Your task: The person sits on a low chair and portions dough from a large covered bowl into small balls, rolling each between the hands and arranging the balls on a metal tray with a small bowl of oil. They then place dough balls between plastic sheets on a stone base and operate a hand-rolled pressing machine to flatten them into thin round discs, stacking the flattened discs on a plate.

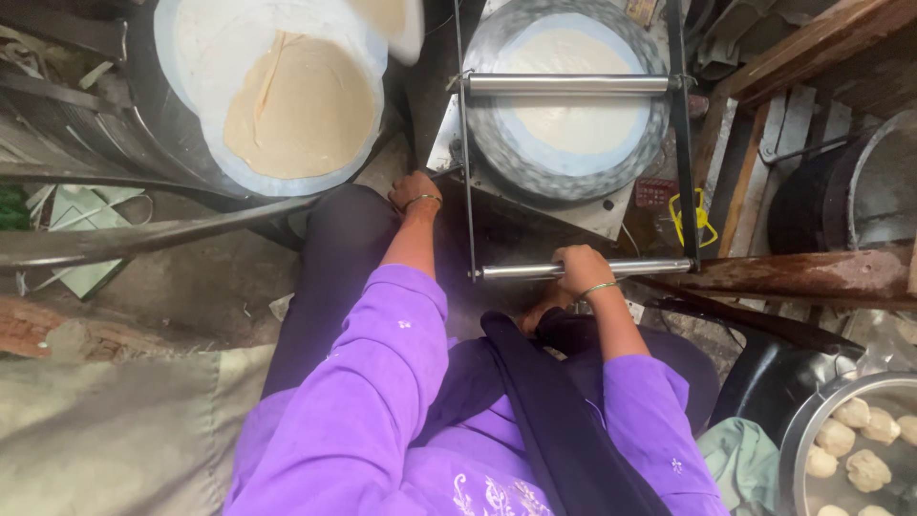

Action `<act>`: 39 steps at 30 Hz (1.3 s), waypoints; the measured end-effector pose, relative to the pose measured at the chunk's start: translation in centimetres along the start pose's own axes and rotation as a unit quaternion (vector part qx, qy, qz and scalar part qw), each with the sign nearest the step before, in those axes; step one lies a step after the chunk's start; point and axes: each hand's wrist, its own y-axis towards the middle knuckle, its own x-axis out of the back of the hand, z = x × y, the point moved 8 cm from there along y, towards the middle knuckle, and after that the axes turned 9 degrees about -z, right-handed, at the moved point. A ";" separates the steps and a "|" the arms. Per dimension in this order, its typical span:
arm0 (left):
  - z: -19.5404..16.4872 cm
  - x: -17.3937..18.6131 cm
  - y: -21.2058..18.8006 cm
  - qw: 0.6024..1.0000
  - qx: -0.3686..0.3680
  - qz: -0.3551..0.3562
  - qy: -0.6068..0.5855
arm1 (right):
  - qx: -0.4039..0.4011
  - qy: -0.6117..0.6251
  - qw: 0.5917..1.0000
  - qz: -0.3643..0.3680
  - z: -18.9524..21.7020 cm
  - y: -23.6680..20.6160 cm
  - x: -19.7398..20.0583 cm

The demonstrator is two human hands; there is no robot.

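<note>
Stack at far left: a pile of flattened dough rounds (301, 105) sits on pale sheets on a drum, up and left of the left hand.
Left hand (413, 190): it rests at the press frame's left edge; whether its grip is clenched cannot be told.
Right hand (579, 268): grip clenched around the near steel handle bar (583, 270).
Press plate (571, 96): beyond the right grip, a pale, thin dough disc (573, 91) lies flat and round under the far roller bar (568, 83).
Progress: the disc looks pressed, not yet lifted off.
Still to press: dough balls (855, 449) wait in a steel pan, right of and below the right grip.
</note>
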 end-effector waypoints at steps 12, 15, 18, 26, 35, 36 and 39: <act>-2.7 6.2 -1.0 0.949 -0.185 -0.163 -0.196 | -0.022 -0.007 0.997 -0.069 -2.2 -1.5 0.9; -4.3 7.1 -2.2 0.923 -0.252 -0.171 -0.237 | -0.020 0.001 0.994 -0.110 -2.6 -2.3 2.1; -5.2 7.4 -2.8 0.912 -0.271 -0.209 -0.227 | -0.015 0.011 0.991 -0.131 -2.7 -2.8 2.9; -5.3 6.3 -2.3 0.915 -0.246 -0.195 -0.253 | 0.011 0.017 0.985 -0.172 -2.7 -3.2 3.6; -5.8 5.2 -1.9 0.916 -0.259 -0.202 -0.230 | 0.010 0.007 0.994 -0.112 -4.0 -2.2 1.0; -5.8 4.9 -1.8 0.924 -0.252 -0.189 -0.214 | 0.001 0.005 0.995 -0.101 -4.2 -2.2 0.8; -6.4 5.0 -1.6 0.937 -0.248 -0.176 -0.170 | 0.016 -0.008 0.996 -0.093 -3.8 -2.2 1.2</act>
